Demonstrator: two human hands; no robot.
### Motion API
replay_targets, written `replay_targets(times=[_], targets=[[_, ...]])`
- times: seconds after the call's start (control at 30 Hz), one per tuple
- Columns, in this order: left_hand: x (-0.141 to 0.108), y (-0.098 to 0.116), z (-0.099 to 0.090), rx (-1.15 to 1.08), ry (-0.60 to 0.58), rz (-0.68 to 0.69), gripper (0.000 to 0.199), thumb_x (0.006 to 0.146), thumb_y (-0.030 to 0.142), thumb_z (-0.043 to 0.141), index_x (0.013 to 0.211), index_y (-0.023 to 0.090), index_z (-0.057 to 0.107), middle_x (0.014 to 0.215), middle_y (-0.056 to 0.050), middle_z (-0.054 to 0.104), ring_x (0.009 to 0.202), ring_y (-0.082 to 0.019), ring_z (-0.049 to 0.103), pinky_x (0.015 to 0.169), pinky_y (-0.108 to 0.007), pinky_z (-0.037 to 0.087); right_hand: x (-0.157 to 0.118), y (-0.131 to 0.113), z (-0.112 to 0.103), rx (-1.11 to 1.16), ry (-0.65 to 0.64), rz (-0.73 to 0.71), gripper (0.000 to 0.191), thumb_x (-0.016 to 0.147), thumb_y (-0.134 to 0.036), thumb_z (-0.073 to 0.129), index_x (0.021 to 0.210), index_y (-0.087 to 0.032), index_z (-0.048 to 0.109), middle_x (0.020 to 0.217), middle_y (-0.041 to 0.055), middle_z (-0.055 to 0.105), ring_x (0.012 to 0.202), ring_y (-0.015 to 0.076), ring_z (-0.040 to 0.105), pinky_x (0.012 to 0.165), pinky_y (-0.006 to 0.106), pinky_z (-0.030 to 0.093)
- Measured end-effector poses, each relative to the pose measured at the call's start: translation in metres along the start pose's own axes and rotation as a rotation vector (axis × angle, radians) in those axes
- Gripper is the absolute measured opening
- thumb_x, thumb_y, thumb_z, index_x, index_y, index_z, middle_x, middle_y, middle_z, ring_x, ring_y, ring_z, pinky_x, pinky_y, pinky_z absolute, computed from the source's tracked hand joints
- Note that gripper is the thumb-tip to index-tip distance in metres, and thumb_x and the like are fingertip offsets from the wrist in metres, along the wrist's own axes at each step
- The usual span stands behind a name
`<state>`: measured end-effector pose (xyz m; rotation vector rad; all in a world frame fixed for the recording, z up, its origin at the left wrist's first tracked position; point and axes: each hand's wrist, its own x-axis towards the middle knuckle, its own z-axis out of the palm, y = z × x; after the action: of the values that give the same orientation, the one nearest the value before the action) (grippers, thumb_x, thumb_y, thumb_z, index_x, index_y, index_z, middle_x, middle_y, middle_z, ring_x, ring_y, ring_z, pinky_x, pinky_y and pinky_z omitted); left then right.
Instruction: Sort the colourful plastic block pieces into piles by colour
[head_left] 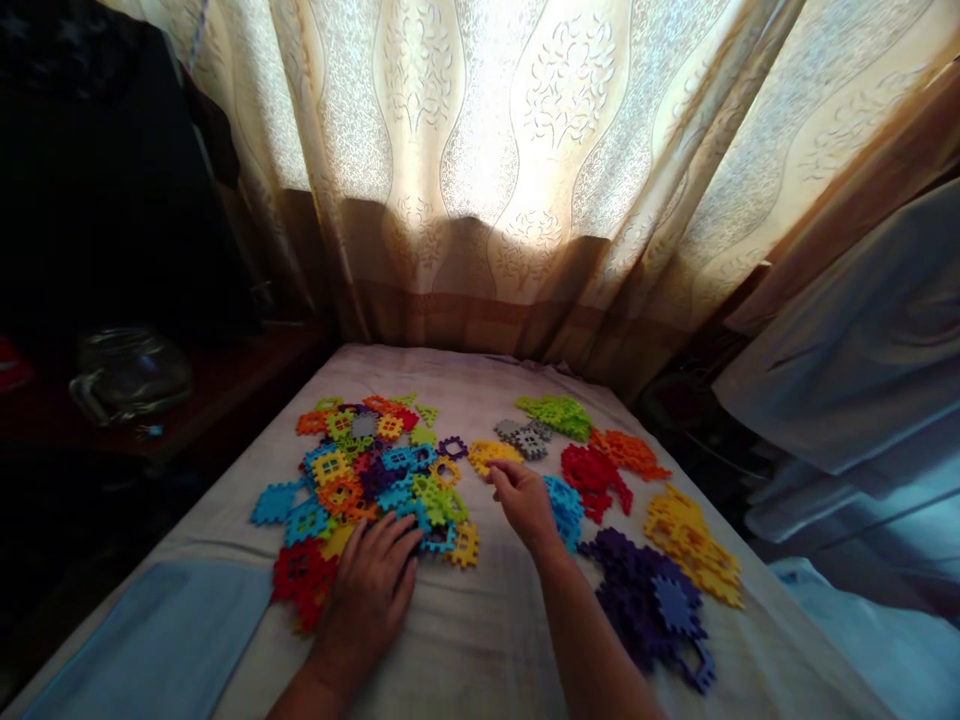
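My left hand [371, 590] lies palm down with its fingers spread on the near edge of a mixed heap of plastic gear-edged building pieces [390, 470] in several colours. Red pieces [304, 575] lie just to its left. My right hand [521, 497] is closed in a pinch above the cloth, between the heap and the colour-sorted piles. Just beyond its fingertips are yellow pieces [491, 453]. Whether the fingers grip anything is hidden. Blue pieces [564, 510] lie beside the right wrist, partly covered by it.
Sorted piles lie to the right: purple [637, 590], amber [694, 545], red [595, 480], orange [628, 452], green [556, 415] and grey [525, 437]. A light-blue flat item [161, 635] lies at the near left. A glass jug [131, 370] stands on a dark side table; a curtain [480, 270] hangs behind.
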<state>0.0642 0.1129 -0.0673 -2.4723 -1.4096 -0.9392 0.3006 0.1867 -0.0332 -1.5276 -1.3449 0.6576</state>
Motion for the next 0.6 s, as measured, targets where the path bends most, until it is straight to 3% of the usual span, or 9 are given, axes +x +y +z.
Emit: replay_targets(times=[0.13, 0.27, 0.4, 0.6], targets=[[0.001, 0.001, -0.001, 0.006, -0.008, 0.007, 0.039, 0.090, 0.026, 0.049, 0.129, 0.029, 0.056, 0.127, -0.003, 0.065, 0.122, -0.023, 0.056, 0.111, -0.051, 0.034, -0.027, 0.020, 0.013, 0.095, 0.006, 0.075, 0.037, 0.077, -0.042, 0.050, 0.091, -0.017, 0.073, 0.072, 0.0050, 0.073, 0.052, 0.0170, 0.061, 0.052, 0.028, 0.049], [0.000, 0.001, -0.002, 0.019, -0.027, 0.001, 0.040, 0.090, 0.026, 0.050, 0.130, 0.029, 0.055, 0.129, -0.003, 0.064, 0.123, -0.023, 0.055, 0.110, -0.050, 0.035, -0.037, 0.029, 0.016, 0.008, -0.019, 0.065, 0.036, 0.078, -0.040, 0.049, 0.091, -0.019, 0.074, 0.075, 0.0051, 0.074, 0.065, 0.0202, 0.066, 0.063, 0.031, 0.053], [0.000, 0.001, -0.002, 0.025, -0.035, -0.001, 0.041, 0.090, 0.026, 0.050, 0.130, 0.029, 0.055, 0.128, -0.003, 0.064, 0.123, -0.022, 0.055, 0.111, -0.049, 0.034, -0.040, 0.025, 0.018, -0.090, -0.055, -0.020, 0.032, 0.081, -0.032, 0.048, 0.096, -0.021, 0.074, 0.088, 0.0056, 0.074, 0.077, 0.0197, 0.067, 0.074, 0.031, 0.052], [-0.002, -0.001, -0.001, 0.068, -0.017, 0.031, 0.041, 0.089, 0.025, 0.051, 0.129, 0.029, 0.055, 0.128, -0.002, 0.064, 0.123, -0.021, 0.055, 0.112, -0.048, 0.033, -0.047, 0.011, 0.018, -0.296, -0.181, -0.178, 0.040, 0.074, -0.013, 0.049, 0.105, -0.024, 0.073, 0.085, 0.0028, 0.066, 0.074, 0.0151, 0.061, 0.071, 0.024, 0.046]])
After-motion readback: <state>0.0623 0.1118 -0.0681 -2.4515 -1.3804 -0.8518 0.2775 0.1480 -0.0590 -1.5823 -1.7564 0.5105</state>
